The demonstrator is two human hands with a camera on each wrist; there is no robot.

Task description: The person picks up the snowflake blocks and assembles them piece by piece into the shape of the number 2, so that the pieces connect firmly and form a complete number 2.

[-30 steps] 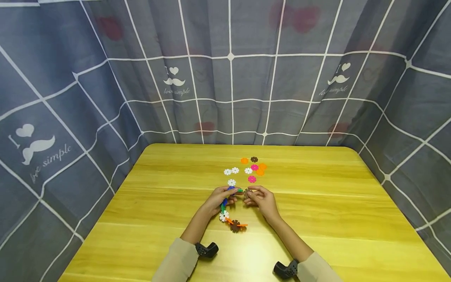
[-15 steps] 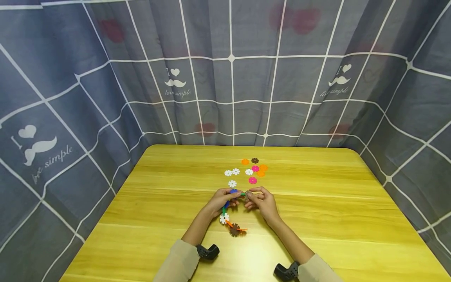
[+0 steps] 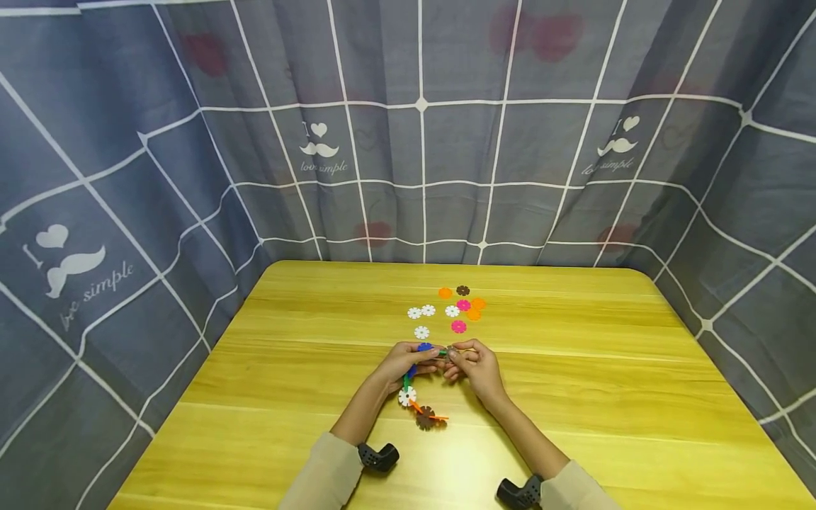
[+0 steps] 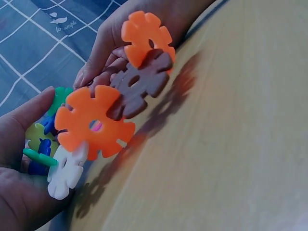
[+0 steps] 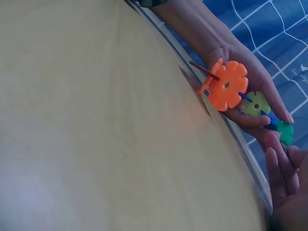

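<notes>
My left hand (image 3: pixel 398 365) grips a chain of slotted flower-shaped plastic discs. Blue, yellow-green (image 5: pixel 256 104) and green (image 5: pixel 285 132) discs lie among its fingers. Below the palm the chain hangs on through a white disc (image 4: pixel 66 171), an orange disc (image 4: pixel 91 122), a brown disc (image 4: pixel 139 83) and another orange disc (image 4: pixel 147 34). With thumb and fingers my right hand (image 3: pixel 481 370) pinches a separate-looking brown disc (image 3: pixel 450 349) against the green end disc. Fingers mostly cover that brown disc, so whether the slots interlock cannot be told.
Beyond the hands, loose discs lie flat on the wooden table (image 3: pixel 574 368): several white (image 3: pixel 421 332), several orange (image 3: pixel 445 292), pink (image 3: pixel 459 326) ones and one brown (image 3: pixel 462 290). A grey checked curtain (image 3: pixel 382 212) surrounds the table's back and sides.
The brown disc in my right hand has come left from apart to meet the green end disc. Both hands are now closer together; the hanging chain has shifted slightly downward in the head view.
</notes>
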